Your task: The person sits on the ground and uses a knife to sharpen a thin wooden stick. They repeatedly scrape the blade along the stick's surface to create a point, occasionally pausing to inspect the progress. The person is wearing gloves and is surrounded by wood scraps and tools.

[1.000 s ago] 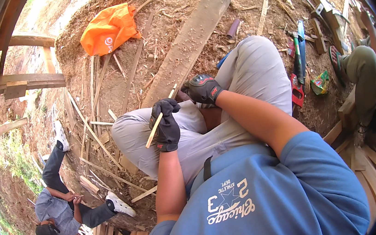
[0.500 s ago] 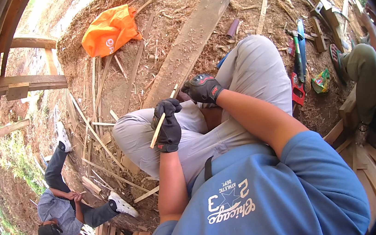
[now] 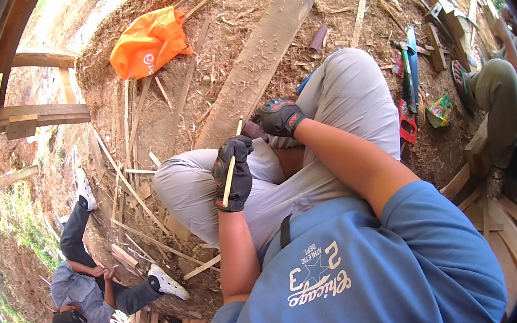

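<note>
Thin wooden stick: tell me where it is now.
In the head view, just left of centre, the thin wooden stick is in the left gloved hand, its upper end just left of the right gloved hand.

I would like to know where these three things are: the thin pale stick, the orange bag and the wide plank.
Thin pale stick (image 3: 229, 179): head view, on its lower part.
Orange bag (image 3: 153, 44): head view, around its middle.
Wide plank (image 3: 254, 67): head view, middle of its upper face.
</note>
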The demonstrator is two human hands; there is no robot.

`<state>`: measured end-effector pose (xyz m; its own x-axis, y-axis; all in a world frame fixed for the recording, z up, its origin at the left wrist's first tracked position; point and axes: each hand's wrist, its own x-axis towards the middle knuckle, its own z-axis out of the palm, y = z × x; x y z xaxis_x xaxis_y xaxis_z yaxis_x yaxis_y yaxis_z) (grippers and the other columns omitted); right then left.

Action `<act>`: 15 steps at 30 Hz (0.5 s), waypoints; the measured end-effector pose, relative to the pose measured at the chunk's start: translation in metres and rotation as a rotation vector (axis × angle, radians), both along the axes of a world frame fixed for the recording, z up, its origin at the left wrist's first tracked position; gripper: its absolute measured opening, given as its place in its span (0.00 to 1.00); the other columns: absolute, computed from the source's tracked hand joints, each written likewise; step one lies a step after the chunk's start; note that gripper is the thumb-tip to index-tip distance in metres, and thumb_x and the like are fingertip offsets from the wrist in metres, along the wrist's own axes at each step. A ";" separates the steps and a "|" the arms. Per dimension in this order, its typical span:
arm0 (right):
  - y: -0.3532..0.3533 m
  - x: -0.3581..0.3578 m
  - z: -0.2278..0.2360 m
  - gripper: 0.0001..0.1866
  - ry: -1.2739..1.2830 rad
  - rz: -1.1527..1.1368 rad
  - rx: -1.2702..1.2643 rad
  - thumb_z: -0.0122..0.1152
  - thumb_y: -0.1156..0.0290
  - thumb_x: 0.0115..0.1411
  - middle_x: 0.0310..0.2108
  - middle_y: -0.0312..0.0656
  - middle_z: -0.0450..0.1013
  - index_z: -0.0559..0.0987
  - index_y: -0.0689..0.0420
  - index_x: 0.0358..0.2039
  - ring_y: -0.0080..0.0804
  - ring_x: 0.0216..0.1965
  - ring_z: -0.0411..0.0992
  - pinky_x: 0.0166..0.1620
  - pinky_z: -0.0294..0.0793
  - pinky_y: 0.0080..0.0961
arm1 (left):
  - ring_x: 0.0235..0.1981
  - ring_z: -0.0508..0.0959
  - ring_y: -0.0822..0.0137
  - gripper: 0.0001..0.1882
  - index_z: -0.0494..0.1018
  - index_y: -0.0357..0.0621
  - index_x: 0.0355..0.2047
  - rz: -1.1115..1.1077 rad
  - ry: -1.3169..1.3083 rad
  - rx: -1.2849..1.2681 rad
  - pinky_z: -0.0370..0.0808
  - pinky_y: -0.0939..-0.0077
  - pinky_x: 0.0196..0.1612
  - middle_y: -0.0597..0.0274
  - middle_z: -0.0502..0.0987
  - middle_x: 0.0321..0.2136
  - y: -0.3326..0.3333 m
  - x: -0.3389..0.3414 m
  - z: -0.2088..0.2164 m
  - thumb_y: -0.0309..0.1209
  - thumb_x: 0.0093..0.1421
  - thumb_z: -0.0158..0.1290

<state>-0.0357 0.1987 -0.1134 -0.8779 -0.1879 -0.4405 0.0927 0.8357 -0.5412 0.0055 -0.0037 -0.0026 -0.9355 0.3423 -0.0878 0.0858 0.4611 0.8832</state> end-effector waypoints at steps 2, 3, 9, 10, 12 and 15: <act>-0.002 0.000 -0.002 0.19 0.004 0.031 -0.002 0.58 0.56 0.62 0.45 0.51 0.83 0.88 0.53 0.44 0.49 0.46 0.83 0.49 0.82 0.42 | 0.36 0.82 0.64 0.25 0.78 0.36 0.41 0.044 -0.041 -0.001 0.79 0.67 0.45 0.56 0.81 0.34 -0.001 0.002 0.006 0.48 0.78 0.44; -0.001 0.001 -0.011 0.19 0.031 0.049 -0.048 0.57 0.56 0.62 0.45 0.51 0.83 0.88 0.54 0.43 0.49 0.46 0.83 0.49 0.82 0.42 | 0.36 0.82 0.65 0.25 0.78 0.36 0.42 0.061 -0.062 0.005 0.79 0.68 0.46 0.56 0.82 0.35 0.000 0.003 0.007 0.48 0.78 0.45; -0.003 0.003 -0.027 0.20 0.031 0.035 -0.136 0.57 0.54 0.62 0.44 0.51 0.84 0.88 0.55 0.41 0.49 0.46 0.83 0.49 0.81 0.43 | 0.36 0.83 0.65 0.24 0.78 0.36 0.42 0.047 -0.026 -0.013 0.79 0.68 0.46 0.56 0.82 0.34 0.000 0.001 0.002 0.47 0.77 0.46; -0.003 0.003 -0.022 0.20 0.036 0.019 -0.109 0.58 0.53 0.62 0.44 0.51 0.84 0.88 0.55 0.41 0.48 0.46 0.83 0.49 0.81 0.42 | 0.36 0.83 0.65 0.24 0.78 0.36 0.42 0.046 -0.025 -0.011 0.79 0.68 0.46 0.56 0.82 0.34 -0.001 0.002 0.002 0.47 0.77 0.46; -0.002 0.002 -0.007 0.20 0.017 0.005 -0.058 0.58 0.53 0.62 0.44 0.51 0.84 0.88 0.55 0.41 0.48 0.46 0.83 0.49 0.81 0.42 | 0.36 0.83 0.65 0.24 0.78 0.36 0.41 0.040 -0.020 -0.008 0.79 0.68 0.45 0.56 0.82 0.34 0.000 0.003 0.005 0.47 0.77 0.46; -0.002 0.000 0.010 0.20 -0.019 0.017 -0.008 0.57 0.54 0.62 0.45 0.51 0.83 0.88 0.54 0.43 0.49 0.47 0.83 0.49 0.81 0.42 | 0.36 0.83 0.65 0.25 0.78 0.37 0.41 0.060 -0.044 0.013 0.79 0.68 0.45 0.56 0.82 0.33 0.000 0.002 0.009 0.48 0.78 0.45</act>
